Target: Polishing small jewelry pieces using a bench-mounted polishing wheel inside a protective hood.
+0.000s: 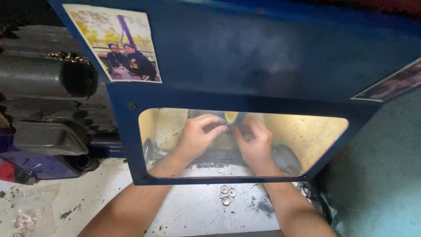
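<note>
Ring [223,127], small and barely visible, sits pinched between the fingertips of left hand [197,136] and right hand [256,147], pressed against the yellow polishing wheel [231,116] behind the blue guard's window [184,94], which shields the face. Spare rings [227,194] lie near on the desk [193,210].

Both forearms bare from lower frame edge to wrists, no sleeves, watch or bands visible; left hand [198,135] and right hand [255,147] ungloved, no rings discernible on the fingers, detail softened behind the hood's window.
</note>
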